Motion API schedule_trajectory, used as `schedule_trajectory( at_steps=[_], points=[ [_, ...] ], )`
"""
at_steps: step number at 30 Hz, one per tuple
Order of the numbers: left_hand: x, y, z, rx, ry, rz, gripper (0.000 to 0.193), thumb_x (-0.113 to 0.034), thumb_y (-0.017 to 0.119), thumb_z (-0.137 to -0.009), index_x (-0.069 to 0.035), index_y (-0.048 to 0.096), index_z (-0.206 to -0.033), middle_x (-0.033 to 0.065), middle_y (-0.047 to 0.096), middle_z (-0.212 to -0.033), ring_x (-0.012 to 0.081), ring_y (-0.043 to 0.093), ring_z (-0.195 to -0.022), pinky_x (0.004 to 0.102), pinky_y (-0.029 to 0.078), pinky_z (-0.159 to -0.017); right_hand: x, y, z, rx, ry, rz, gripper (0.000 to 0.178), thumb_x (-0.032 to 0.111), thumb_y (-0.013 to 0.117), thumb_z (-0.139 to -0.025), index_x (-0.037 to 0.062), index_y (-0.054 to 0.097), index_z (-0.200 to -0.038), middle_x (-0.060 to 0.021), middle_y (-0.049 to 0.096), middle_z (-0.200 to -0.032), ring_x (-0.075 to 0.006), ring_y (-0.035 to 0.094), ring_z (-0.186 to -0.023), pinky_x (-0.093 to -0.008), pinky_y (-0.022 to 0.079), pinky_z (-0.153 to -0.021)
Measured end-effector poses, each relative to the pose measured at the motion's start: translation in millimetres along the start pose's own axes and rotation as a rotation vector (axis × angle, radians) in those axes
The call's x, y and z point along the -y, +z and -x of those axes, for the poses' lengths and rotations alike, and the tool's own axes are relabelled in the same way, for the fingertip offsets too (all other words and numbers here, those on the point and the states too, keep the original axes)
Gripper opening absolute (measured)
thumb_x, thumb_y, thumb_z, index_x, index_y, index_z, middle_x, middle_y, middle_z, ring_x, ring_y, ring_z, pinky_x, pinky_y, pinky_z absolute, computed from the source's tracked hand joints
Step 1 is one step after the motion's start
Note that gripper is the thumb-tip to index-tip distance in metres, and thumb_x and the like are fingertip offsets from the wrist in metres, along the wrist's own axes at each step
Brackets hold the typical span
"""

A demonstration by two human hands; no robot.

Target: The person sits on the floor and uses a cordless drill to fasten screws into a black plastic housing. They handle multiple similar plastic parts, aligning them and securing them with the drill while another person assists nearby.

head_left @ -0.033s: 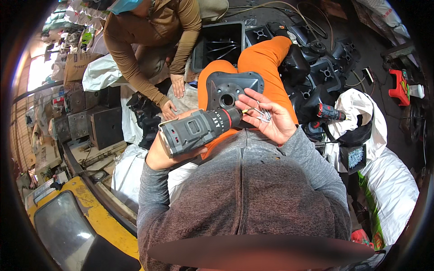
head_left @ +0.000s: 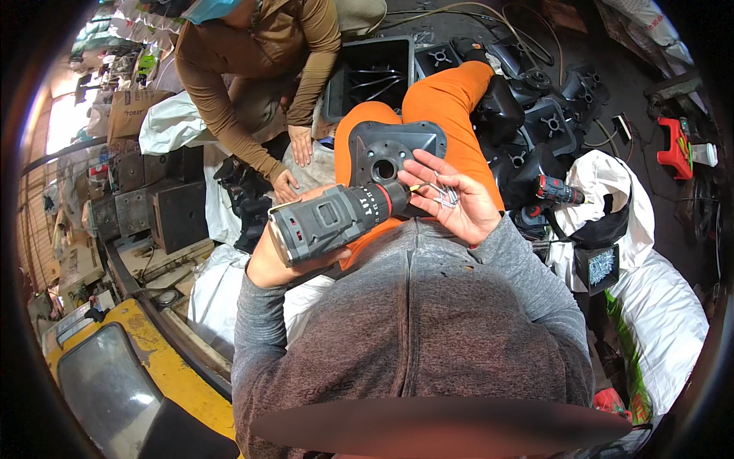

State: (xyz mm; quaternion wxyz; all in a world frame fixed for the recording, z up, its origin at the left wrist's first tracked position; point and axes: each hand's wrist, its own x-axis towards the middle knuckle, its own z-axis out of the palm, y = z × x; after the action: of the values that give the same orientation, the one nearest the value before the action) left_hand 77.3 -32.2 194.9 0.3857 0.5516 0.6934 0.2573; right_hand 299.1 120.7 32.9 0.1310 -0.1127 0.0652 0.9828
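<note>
My left hand (head_left: 269, 256) is wrapped around a dark grey cordless drill (head_left: 325, 223), whose chuck faces right toward my other palm. A bit with a yellow-green section (head_left: 417, 187) shows at the drill's front, close to my right fingers. Palm up, with its fingers stretched out, my right hand (head_left: 468, 200) bears several small silver screws (head_left: 446, 196). Just beyond the drill, a black part with a broad flange (head_left: 397, 131) and a round hole rests on my lap between orange trouser legs (head_left: 443, 99). The drill hides most of my left fingers.
A co-worker in a brown top (head_left: 256, 46) kneels at the far left, both hands near a grey cloth (head_left: 310, 170). Black parts (head_left: 550, 122) lie at far right. A second drill (head_left: 560, 190), a tray of screws (head_left: 600, 268) and a white sack (head_left: 661, 321) are at right.
</note>
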Motion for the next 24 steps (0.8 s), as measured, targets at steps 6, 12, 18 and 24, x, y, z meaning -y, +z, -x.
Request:
schedule_trajectory(
  at_steps=[6,12,18,24],
  points=[
    [-7,1,-11,0.013,-0.115,0.084,0.079,-0.016,0.09,-0.067,0.002,0.052,-0.134,0.0126,0.062,-0.127,0.0197,0.06,-0.115,0.0357,0.048,-0.101,-3,9,-6,-0.041,-0.014,0.025,0.05,0.007,0.049,-0.098,0.004,0.038,-0.146,-0.014,0.049,-0.143,-0.0283,0.049,-0.133,-0.0436,0.048,-0.106],
    [-1,1,-10,-0.019,-0.006,-0.017,0.078,-0.015,0.089,-0.067,0.002,0.053,-0.134,0.0126,0.062,-0.127,0.0201,0.061,-0.114,0.0358,0.048,-0.1,-4,-6,-8,-0.16,-0.086,0.001,0.042,0.012,0.055,-0.1,0.0062,0.046,-0.14,-0.0089,0.056,-0.136,-0.0248,0.052,-0.13,-0.0422,0.049,-0.105],
    [-4,8,-14,0.043,0.033,-0.037,0.078,-0.016,0.089,-0.066,-0.001,0.054,-0.134,0.0127,0.062,-0.128,0.0221,0.063,-0.113,0.035,0.05,-0.099,-9,0,-16,-0.221,-0.181,-0.059,0.037,0.016,0.051,-0.102,0.0087,0.049,-0.138,-0.0044,0.059,-0.134,-0.0257,0.048,-0.134,-0.0419,0.051,-0.104],
    [4,11,-15,0.035,0.055,-0.047,0.077,-0.017,0.089,-0.068,-0.001,0.054,-0.134,0.0132,0.062,-0.128,0.0223,0.062,-0.114,0.0347,0.05,-0.099,-14,5,-20,-0.24,-0.195,-0.048,0.037,0.017,0.053,-0.102,0.0082,0.049,-0.138,-0.0057,0.056,-0.136,-0.025,0.049,-0.133,-0.0428,0.048,-0.106]
  ],
)
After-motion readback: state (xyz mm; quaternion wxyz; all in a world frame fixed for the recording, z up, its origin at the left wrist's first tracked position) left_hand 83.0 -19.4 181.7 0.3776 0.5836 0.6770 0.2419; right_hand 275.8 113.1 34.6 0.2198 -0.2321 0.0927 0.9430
